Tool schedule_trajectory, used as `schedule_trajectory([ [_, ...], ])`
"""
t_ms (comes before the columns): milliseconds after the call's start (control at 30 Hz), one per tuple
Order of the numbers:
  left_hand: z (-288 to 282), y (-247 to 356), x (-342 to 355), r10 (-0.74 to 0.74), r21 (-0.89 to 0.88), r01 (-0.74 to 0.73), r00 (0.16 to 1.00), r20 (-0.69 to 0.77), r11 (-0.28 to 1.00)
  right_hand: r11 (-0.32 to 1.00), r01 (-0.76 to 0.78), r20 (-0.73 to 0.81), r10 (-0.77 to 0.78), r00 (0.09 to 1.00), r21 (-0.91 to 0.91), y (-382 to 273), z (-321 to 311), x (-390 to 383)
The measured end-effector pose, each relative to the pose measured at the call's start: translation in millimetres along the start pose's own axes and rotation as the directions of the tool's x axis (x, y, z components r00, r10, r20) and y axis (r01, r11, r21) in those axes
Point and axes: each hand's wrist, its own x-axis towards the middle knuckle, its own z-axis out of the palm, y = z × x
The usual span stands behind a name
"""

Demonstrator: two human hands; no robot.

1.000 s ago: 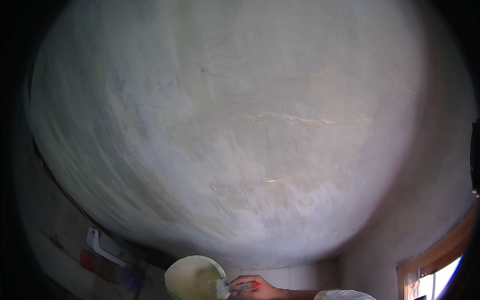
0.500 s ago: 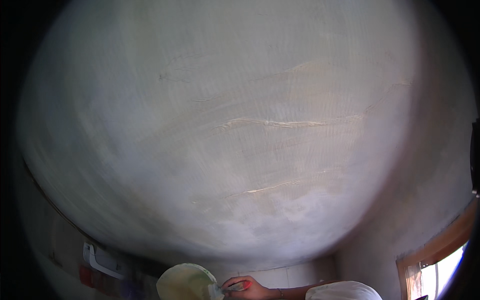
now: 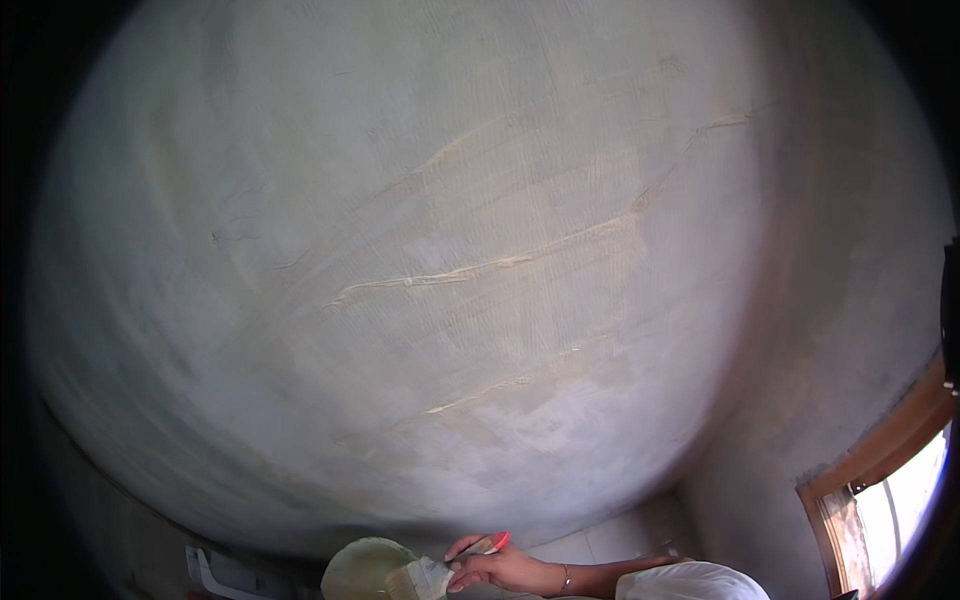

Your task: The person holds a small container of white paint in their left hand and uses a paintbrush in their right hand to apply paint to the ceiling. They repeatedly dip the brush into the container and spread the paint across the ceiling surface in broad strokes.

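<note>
My right hand (image 3: 510, 570) is closed around a paintbrush with a red-tipped handle (image 3: 496, 542), low in the head view. The brush's pale bristles (image 3: 418, 584) are at the near right rim of a round container (image 3: 350, 565) with pale greenish-cream contents. The forearm, with a thin bracelet, reaches in from the right beside white cloth (image 3: 690, 583). My left hand is not visible. Above, a pale plastered ceiling (image 3: 520, 200) shows brush streaks and raised, cream-coloured crack lines.
A wall (image 3: 820, 320) meets the ceiling at the right, with a bright wooden-framed window (image 3: 890, 500) low in it. A white bracket-like fixture (image 3: 210, 570) sits at lower left, below a dark line along the wall. Pale tiles (image 3: 620, 535) show behind my right arm.
The view has turned, so the ceiling cracks appear more slanted and farther left. My right hand and the brush sit higher, the red handle end tilted upward and the bristles farther over the container.
</note>
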Motion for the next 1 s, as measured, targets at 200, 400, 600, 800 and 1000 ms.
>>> schedule_trajectory([
  [200,-41,18,21,0.031,-0.017,-0.029,0.995,0.099,0.999,0.708,0.437,0.015,-0.516,0.856,-0.555,-101,66,-54],
  [400,-10,16,10,0.170,0.101,-0.164,0.984,-0.055,0.981,0.209,0.604,0.191,-0.827,0.529,-0.769,-170,112,-123],
  [600,-67,54,36,0.250,0.127,-0.239,0.965,-0.079,0.963,-0.189,0.610,0.309,-0.946,0.097,-0.770,-198,151,-165],
  [800,-89,59,30,0.190,0.032,-0.197,0.970,0.151,0.980,-0.484,0.261,0.458,-0.875,-0.155,-0.835,-220,159,-189],
  [1000,-63,45,29,0.250,0.094,-0.257,0.965,0.076,0.962,-0.527,-0.115,0.513,-0.848,0.132,-0.842,-263,192,-200],
])
